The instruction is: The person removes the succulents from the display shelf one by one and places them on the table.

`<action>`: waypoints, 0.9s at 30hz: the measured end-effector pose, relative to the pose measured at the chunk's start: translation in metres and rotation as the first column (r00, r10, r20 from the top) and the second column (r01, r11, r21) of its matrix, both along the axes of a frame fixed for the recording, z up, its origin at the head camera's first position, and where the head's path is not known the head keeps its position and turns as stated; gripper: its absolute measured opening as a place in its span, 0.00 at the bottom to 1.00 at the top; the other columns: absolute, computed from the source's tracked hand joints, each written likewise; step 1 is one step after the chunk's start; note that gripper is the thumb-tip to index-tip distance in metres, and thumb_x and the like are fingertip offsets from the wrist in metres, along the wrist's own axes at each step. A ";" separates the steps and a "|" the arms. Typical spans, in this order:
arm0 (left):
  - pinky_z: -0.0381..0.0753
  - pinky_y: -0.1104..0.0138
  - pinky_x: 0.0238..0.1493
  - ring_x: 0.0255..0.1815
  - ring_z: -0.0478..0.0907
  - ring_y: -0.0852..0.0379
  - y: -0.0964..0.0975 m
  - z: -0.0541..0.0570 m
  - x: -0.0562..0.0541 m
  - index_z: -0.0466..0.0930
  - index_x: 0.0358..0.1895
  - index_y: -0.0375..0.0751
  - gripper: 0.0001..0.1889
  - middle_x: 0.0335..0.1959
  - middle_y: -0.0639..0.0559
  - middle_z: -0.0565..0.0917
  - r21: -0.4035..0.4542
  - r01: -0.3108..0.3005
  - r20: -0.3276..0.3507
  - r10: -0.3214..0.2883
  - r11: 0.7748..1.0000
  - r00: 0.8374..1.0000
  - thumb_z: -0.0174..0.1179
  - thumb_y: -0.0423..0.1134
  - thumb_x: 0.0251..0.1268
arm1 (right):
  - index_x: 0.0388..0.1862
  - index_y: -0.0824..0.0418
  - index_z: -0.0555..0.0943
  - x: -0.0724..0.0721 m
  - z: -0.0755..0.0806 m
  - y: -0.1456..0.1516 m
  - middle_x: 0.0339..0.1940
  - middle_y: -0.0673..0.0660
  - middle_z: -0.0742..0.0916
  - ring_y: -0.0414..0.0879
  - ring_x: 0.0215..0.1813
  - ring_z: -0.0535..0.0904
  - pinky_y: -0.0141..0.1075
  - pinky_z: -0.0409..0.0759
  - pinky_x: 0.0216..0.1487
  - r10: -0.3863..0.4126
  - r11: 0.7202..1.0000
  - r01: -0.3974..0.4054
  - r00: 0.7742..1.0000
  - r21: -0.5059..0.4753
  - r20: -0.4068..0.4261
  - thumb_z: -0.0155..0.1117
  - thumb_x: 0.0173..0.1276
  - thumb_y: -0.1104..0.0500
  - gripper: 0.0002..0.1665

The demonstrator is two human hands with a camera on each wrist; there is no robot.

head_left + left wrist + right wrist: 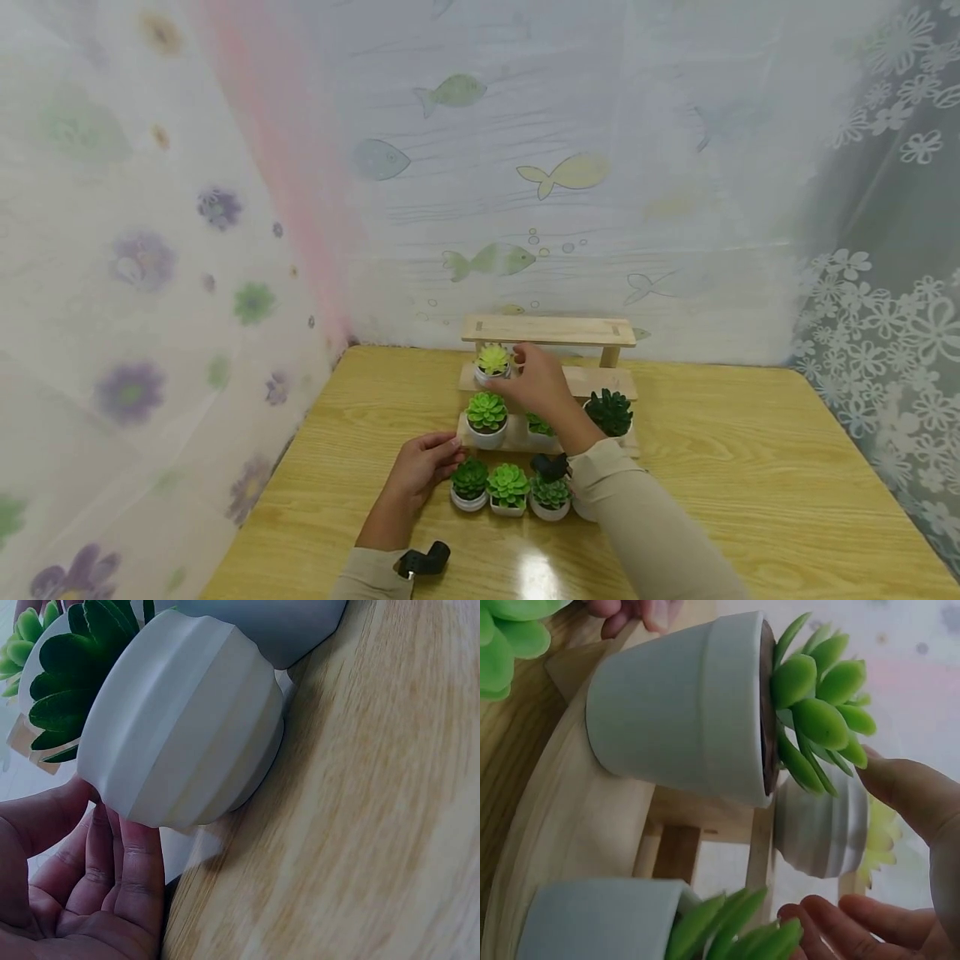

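A three-tier wooden plant stand [551,330] stands at the back of the table. My left hand [423,467] pinches the left end of its lowest board, thumb and fingers at the edge. On the middle board is a yellow-green succulent in a ribbed white pot [821,825]. My right hand [540,383] is beside that pot, thumb and fingers spread apart around it. Directly below, on the lowest board, stands a bright green succulent in a smooth white pot [682,712]. A green succulent [540,423] beside it is partly hidden by my right wrist.
A dark green succulent [609,412] stands at the right of the lowest board. In front of the stand, potted succulents line up on the table: a dark one [470,479], a bright one [508,487] and a greyish-green one [550,493]. My right sleeve covers part of another white pot.
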State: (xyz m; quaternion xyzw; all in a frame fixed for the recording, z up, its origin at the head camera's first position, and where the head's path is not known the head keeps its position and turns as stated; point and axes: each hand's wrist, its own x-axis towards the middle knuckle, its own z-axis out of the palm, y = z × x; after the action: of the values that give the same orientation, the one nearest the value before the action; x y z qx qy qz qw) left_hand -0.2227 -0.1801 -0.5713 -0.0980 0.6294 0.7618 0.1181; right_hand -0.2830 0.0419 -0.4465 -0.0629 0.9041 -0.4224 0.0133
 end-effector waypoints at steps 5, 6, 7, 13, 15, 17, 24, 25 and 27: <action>0.87 0.70 0.38 0.37 0.88 0.60 0.001 0.001 0.000 0.81 0.61 0.29 0.19 0.40 0.47 0.92 -0.006 -0.005 0.007 0.005 1.000 1.000 0.65 0.36 0.73 | 0.75 0.60 0.71 -0.002 -0.002 -0.004 0.67 0.62 0.82 0.59 0.66 0.79 0.55 0.81 0.61 -0.004 1.000 0.004 1.000 0.025 0.001 0.79 0.61 0.39 0.50; 0.87 0.70 0.38 0.37 0.88 0.60 0.001 0.001 0.001 0.80 0.61 0.29 0.19 0.40 0.47 0.92 -0.007 -0.002 0.006 0.002 1.000 1.000 0.65 0.36 0.73 | 0.75 0.60 0.71 -0.002 -0.002 -0.005 0.67 0.62 0.82 0.59 0.65 0.80 0.55 0.82 0.61 -0.006 1.000 0.007 1.000 0.029 -0.002 0.79 0.60 0.39 0.50; 0.87 0.70 0.38 0.38 0.88 0.60 0.001 0.001 0.001 0.80 0.61 0.29 0.19 0.40 0.47 0.92 -0.007 0.002 0.005 -0.002 1.000 1.000 0.66 0.37 0.73 | 0.75 0.60 0.71 -0.002 -0.002 -0.006 0.66 0.62 0.83 0.59 0.65 0.80 0.55 0.82 0.61 -0.007 0.999 0.007 1.000 0.033 -0.007 0.79 0.60 0.40 0.50; 0.87 0.69 0.39 0.38 0.88 0.60 0.001 -0.001 0.003 0.81 0.61 0.29 0.19 0.39 0.48 0.92 0.002 0.011 0.013 -0.011 1.000 1.000 0.65 0.37 0.73 | 0.76 0.59 0.72 -0.003 -0.004 -0.008 0.62 0.59 0.84 0.55 0.60 0.81 0.52 0.84 0.56 0.000 0.999 0.000 1.000 0.048 -0.004 0.79 0.60 0.39 0.51; 0.87 0.69 0.39 0.38 0.88 0.60 0.000 -0.002 0.003 0.81 0.60 0.29 0.19 0.39 0.48 0.92 0.001 0.009 0.012 -0.009 1.000 1.000 0.65 0.37 0.73 | 0.76 0.58 0.71 -0.003 -0.005 -0.010 0.62 0.59 0.84 0.55 0.60 0.81 0.51 0.84 0.56 -0.004 0.999 0.004 1.000 0.051 -0.002 0.79 0.60 0.38 0.51; 0.87 0.69 0.39 0.38 0.88 0.60 -0.001 -0.002 0.002 0.80 0.61 0.29 0.19 0.40 0.48 0.92 -0.001 0.012 0.007 -0.012 1.000 1.000 0.66 0.37 0.73 | 0.77 0.57 0.71 -0.002 -0.006 -0.011 0.62 0.58 0.84 0.54 0.59 0.81 0.52 0.83 0.56 -0.009 0.999 0.010 1.000 0.051 -0.005 0.78 0.61 0.39 0.50; 0.87 0.69 0.39 0.38 0.88 0.60 0.000 -0.001 0.001 0.80 0.62 0.29 0.21 0.41 0.47 0.92 0.002 0.014 0.003 -0.014 1.000 1.000 0.66 0.38 0.72 | 0.75 0.55 0.73 -0.004 -0.006 -0.012 0.59 0.57 0.85 0.53 0.56 0.83 0.51 0.84 0.54 -0.039 0.998 0.040 0.999 0.045 -0.015 0.78 0.61 0.40 0.47; 0.87 0.69 0.39 0.38 0.88 0.60 0.000 -0.001 0.001 0.80 0.62 0.28 0.21 0.41 0.47 0.92 0.001 0.015 0.000 -0.015 1.000 1.000 0.66 0.38 0.73 | 0.75 0.55 0.73 -0.004 -0.006 -0.012 0.59 0.57 0.85 0.53 0.56 0.83 0.51 0.84 0.54 -0.040 0.998 0.041 0.999 0.043 -0.015 0.79 0.61 0.41 0.47; 0.87 0.69 0.39 0.38 0.88 0.60 0.000 -0.001 0.001 0.80 0.62 0.28 0.21 0.41 0.47 0.92 0.002 0.010 0.000 -0.010 1.000 1.000 0.66 0.37 0.73 | 0.74 0.56 0.74 -0.005 -0.006 -0.013 0.57 0.57 0.86 0.53 0.56 0.83 0.50 0.84 0.54 -0.041 0.998 0.042 0.999 0.041 -0.016 0.79 0.61 0.41 0.46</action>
State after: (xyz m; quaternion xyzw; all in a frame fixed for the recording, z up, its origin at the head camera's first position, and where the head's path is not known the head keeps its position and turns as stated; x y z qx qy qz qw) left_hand -0.2219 -0.1796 -0.5719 -0.0948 0.6292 0.7617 0.1220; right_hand -0.2881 0.0290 -0.4524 -0.0472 0.9138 -0.4034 -0.0013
